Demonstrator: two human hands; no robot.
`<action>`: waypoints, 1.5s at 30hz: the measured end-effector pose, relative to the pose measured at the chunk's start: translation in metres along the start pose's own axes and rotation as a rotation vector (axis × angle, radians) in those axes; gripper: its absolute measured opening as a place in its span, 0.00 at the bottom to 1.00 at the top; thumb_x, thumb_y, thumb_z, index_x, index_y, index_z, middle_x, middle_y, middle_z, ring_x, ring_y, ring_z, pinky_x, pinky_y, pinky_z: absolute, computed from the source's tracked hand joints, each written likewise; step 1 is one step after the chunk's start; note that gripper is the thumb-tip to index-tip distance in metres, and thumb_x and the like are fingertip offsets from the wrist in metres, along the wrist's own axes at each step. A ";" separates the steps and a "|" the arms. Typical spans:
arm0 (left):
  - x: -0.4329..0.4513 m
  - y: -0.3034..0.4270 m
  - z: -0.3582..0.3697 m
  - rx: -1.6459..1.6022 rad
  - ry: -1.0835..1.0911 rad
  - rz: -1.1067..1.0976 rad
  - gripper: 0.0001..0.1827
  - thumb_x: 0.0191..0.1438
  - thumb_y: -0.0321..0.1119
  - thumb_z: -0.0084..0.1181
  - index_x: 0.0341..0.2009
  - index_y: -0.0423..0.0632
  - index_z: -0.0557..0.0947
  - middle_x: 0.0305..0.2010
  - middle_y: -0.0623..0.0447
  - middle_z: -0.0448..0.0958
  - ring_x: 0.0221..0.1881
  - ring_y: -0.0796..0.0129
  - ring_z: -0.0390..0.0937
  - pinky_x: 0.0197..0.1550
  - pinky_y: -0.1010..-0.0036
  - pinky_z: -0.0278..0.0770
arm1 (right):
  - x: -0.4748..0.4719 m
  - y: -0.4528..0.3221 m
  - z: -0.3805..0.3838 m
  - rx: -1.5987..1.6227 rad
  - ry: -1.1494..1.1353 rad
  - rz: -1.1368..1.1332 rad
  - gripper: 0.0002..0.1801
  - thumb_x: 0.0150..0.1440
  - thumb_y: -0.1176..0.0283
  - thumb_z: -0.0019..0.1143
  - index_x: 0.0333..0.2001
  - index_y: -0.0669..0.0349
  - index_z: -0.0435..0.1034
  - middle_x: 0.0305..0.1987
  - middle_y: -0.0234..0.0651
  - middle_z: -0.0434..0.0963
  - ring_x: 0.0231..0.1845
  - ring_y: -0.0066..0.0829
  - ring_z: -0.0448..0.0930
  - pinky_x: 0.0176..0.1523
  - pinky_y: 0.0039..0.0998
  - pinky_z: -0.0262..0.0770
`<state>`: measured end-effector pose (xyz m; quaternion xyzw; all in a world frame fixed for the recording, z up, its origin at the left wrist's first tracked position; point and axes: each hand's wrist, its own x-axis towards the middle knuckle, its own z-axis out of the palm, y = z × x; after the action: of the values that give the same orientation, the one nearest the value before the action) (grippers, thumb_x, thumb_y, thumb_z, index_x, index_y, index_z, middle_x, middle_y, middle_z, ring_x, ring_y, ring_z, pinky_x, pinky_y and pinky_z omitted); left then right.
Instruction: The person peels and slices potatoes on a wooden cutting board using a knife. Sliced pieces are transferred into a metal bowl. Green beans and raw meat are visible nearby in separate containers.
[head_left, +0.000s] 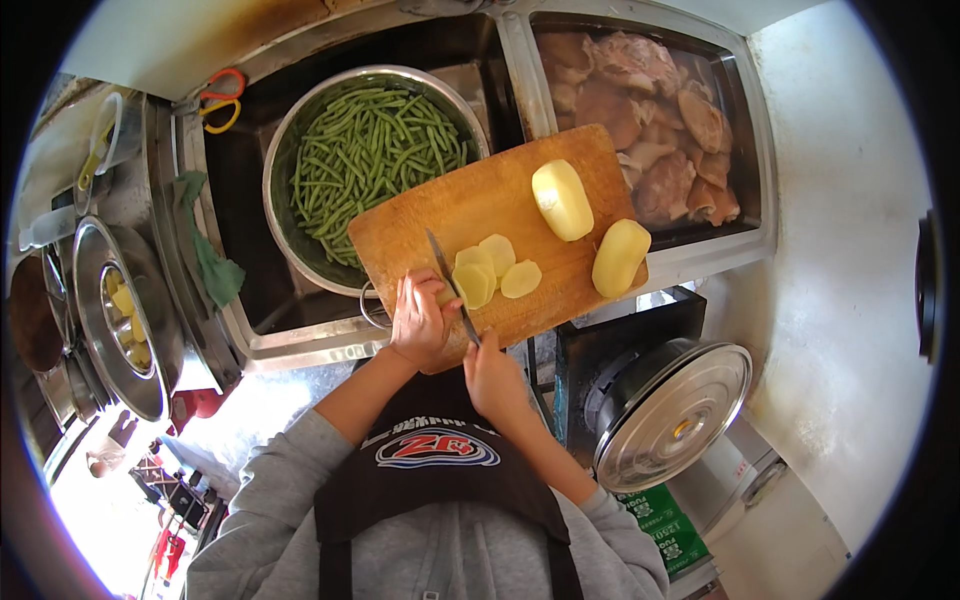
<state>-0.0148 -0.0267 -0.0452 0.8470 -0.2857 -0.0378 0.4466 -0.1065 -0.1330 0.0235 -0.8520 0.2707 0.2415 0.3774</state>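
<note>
My right hand (495, 375) grips the handle end of a kitchen knife (442, 259), its blade angled up and left over a wooden cutting board (420, 217). Beside the blade, my left hand (418, 319) presses a peeled potato (448, 294) to the board; my fingers hide most of it. Several thin potato slices (472, 281) lie overlapping just right of the knife, one of them (521, 279) a little apart. Two whole peeled potatoes rest toward the board's right end, one farther back (562, 200) and one at the edge (621, 259).
The board spans a double steel sink (517, 75). Green beans (375, 157) fill a steel bowl (274, 217) in the left basin; raw meat (667, 127) soaks in the right. Scissors (221, 101) and a green cloth (210, 255) lie leftward. A lidded pot (675, 420) stands lower right.
</note>
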 end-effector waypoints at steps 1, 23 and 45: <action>0.002 0.000 0.000 0.011 0.006 0.023 0.20 0.46 0.28 0.59 0.41 0.39 0.65 0.41 0.39 0.65 0.39 0.46 0.65 0.42 0.58 0.65 | 0.011 0.001 0.008 0.011 0.015 0.016 0.12 0.59 0.67 0.43 0.38 0.67 0.58 0.20 0.59 0.72 0.24 0.62 0.73 0.29 0.56 0.67; 0.040 0.017 -0.060 -0.292 -0.335 -0.940 0.17 0.51 0.42 0.60 0.36 0.41 0.76 0.28 0.48 0.77 0.25 0.62 0.78 0.33 0.70 0.75 | -0.006 0.012 -0.014 0.076 0.107 -0.072 0.11 0.60 0.68 0.43 0.39 0.66 0.61 0.20 0.58 0.72 0.24 0.60 0.74 0.26 0.52 0.67; 0.013 0.032 -0.034 -0.139 -0.028 -0.626 0.16 0.44 0.32 0.66 0.39 0.46 0.79 0.42 0.54 0.76 0.44 0.69 0.75 0.38 0.74 0.77 | 0.008 0.001 0.005 -0.128 0.090 -0.076 0.10 0.59 0.67 0.43 0.34 0.63 0.57 0.19 0.50 0.74 0.19 0.54 0.76 0.24 0.50 0.72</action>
<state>-0.0072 -0.0226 0.0023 0.8608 -0.0140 -0.2043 0.4660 -0.1020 -0.1317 0.0145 -0.8940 0.2389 0.2053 0.3186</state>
